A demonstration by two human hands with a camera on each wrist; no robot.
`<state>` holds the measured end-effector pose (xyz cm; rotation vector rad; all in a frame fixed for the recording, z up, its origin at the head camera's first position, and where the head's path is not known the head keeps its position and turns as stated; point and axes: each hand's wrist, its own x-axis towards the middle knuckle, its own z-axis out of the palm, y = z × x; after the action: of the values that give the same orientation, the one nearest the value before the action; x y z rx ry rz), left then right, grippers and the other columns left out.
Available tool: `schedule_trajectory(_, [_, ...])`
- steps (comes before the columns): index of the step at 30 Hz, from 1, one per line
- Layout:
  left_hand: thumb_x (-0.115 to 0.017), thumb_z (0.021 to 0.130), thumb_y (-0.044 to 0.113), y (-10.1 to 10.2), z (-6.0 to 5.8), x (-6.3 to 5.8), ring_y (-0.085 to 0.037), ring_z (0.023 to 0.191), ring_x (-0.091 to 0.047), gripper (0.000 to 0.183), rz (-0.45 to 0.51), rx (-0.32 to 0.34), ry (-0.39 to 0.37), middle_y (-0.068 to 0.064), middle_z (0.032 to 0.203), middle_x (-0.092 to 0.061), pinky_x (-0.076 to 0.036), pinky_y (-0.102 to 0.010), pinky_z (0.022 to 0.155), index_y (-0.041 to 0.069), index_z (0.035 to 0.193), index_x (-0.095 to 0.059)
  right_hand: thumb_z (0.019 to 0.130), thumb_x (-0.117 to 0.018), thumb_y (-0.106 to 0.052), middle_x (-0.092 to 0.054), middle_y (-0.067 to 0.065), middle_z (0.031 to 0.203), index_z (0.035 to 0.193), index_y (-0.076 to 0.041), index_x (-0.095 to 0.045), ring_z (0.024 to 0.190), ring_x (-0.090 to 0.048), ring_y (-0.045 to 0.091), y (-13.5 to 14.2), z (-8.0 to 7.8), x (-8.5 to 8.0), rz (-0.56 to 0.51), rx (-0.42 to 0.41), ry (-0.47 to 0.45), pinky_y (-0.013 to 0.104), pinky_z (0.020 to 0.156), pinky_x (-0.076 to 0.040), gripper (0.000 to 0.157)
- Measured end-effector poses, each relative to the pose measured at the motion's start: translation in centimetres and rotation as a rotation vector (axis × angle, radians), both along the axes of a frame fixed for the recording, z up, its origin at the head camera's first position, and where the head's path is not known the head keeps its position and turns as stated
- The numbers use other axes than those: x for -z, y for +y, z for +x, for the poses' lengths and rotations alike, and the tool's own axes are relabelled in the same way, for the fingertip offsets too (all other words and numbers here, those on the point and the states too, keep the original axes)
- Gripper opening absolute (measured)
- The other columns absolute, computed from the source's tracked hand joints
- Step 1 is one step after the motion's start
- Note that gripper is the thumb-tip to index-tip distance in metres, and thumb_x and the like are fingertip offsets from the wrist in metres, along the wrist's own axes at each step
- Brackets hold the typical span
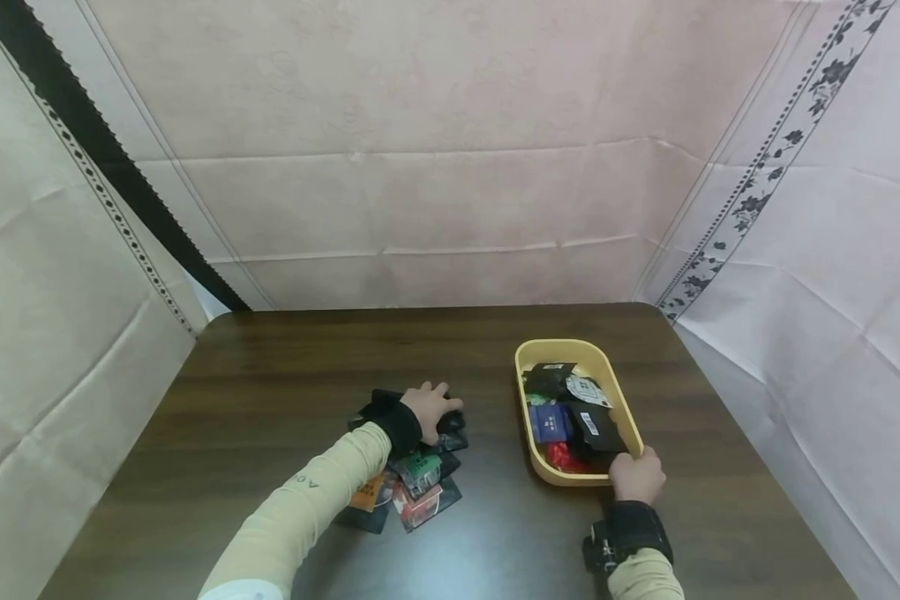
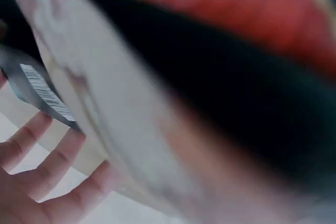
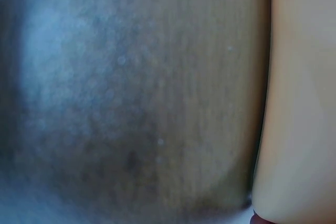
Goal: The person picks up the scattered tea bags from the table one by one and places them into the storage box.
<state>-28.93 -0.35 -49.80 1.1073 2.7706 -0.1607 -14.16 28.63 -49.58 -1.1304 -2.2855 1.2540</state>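
Left hand is over the far end of the packet pile, left of the basket; fingers look apart and fairly straight, touching dark packets, no clamp seen. Left wrist view: three fingers spread, tips at packet edges, near a grey packet with a barcode; the rest of that view is big blurred packet surfaces, one red patch at top, can't tell which packet. Nearer the person in the pile: an orange packet on the left, a pinkish-red one on the right, overlapping. Right hand grips the near right corner of the yellow basket, fingers curled round the rim; right wrist view only gets the basket's outer wall plus blurred wood. Basket sits upright on the brown table, right side, well apart from the pile. Inside: black packet at the far end, black packet with a white label mid-right, blue packet mid-left, red packet at the near end. Black bands on both wrists, pale yellow sleeves. Pale cloth hangs behind the table, patterned border at right
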Motion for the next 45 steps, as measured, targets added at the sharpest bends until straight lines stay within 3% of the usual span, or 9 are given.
schedule_trajectory(5, [-0.065,0.08,0.009,0.4,0.1,0.3,-0.031,0.097,-0.049,0.046,0.029,0.01,0.066,-0.011,0.121,-0.046,-0.047,-0.045,0.068,0.028,0.12,-0.052,0.079,-0.034,-0.004,-0.047,0.036,0.111,0.118,0.013,-0.044,0.102,-0.043,0.05,-0.1,0.0,0.1,0.015,-0.005,0.009,0.056,0.087,-0.033,0.044])
schedule_trajectory(9, [-0.063,0.083,0.007,0.6,0.3,-0.3,-0.028,0.091,-0.049,0.034,0.086,0.026,0.142,-0.008,0.111,-0.047,-0.047,-0.044,0.066,0.024,0.11,-0.053,0.08,-0.034,-0.004,-0.048,0.036,0.11,0.117,0.014,-0.044,0.101,-0.043,0.051,0.1,-0.1,0.3,0.019,-0.001,0.013,0.056,0.088,-0.033,0.042])
schedule_trajectory(15, [-0.064,0.082,0.005,1.5,1.0,-2.5,-0.024,0.093,-0.046,0.035,0.165,0.042,0.179,-0.006,0.111,-0.042,-0.046,-0.037,0.064,0.021,0.109,-0.051,0.08,-0.035,-0.004,-0.047,0.036,0.11,0.117,0.014,-0.044,0.101,-0.042,0.051,0.3,-0.2,0.4,0.021,0.003,0.017,0.057,0.088,-0.033,0.042])
schedule_trajectory(22, [-0.057,0.085,0.0,3.9,2.1,-5.7,-0.018,0.084,-0.041,0.031,0.201,0.16,0.174,-0.003,0.106,-0.04,-0.037,-0.026,0.055,0.02,0.107,-0.049,0.079,-0.035,-0.004,-0.048,0.037,0.106,0.112,0.014,-0.045,0.098,-0.043,0.052,0.3,-0.1,0.2,0.045,-0.007,0.025,0.057,0.085,-0.034,0.039])
schedule_trajectory(28, [-0.057,0.087,0.005,6.9,3.0,-7.1,-0.019,0.088,-0.043,0.032,0.18,0.208,0.158,-0.002,0.106,-0.042,-0.042,-0.028,0.061,0.022,0.113,-0.052,0.079,-0.034,-0.004,-0.048,0.037,0.107,0.114,0.014,-0.045,0.098,-0.044,0.051,0.2,0.0,0.1,0.051,-0.01,0.032,0.057,0.085,-0.034,0.041])
schedule_trajectory(31, [-0.058,0.087,0.009,8.8,3.1,-7.4,-0.019,0.094,-0.044,0.033,0.185,0.218,0.139,-0.002,0.111,-0.043,-0.044,-0.032,0.069,0.023,0.116,-0.052,0.079,-0.034,-0.004,-0.048,0.037,0.108,0.115,0.014,-0.045,0.099,-0.043,0.051,0.2,0.1,0.0,0.049,-0.007,0.026,0.056,0.086,-0.034,0.042])
schedule_trajectory(37, [-0.063,0.085,0.014,12.5,2.6,-7.7,-0.019,0.101,-0.042,0.035,0.205,0.271,0.172,0.0,0.115,-0.041,-0.045,-0.034,0.076,0.025,0.115,-0.048,0.078,-0.035,-0.003,-0.05,0.036,0.107,0.113,0.014,-0.046,0.098,-0.045,0.05,0.1,0.0,-0.1,0.053,0.005,0.028,0.056,0.084,-0.035,0.04])
schedule_trajectory(45, [-0.063,0.083,0.013,15.5,1.3,-7.2,-0.019,0.111,-0.041,0.044,0.3,0.28,0.207,0.0,0.123,-0.041,-0.041,-0.04,0.089,0.028,0.121,-0.046,0.079,-0.036,-0.002,-0.05,0.037,0.108,0.114,0.014,-0.047,0.098,-0.046,0.051,-0.1,0.1,-0.2,0.061,0.003,0.042,0.056,0.084,-0.036,0.04])
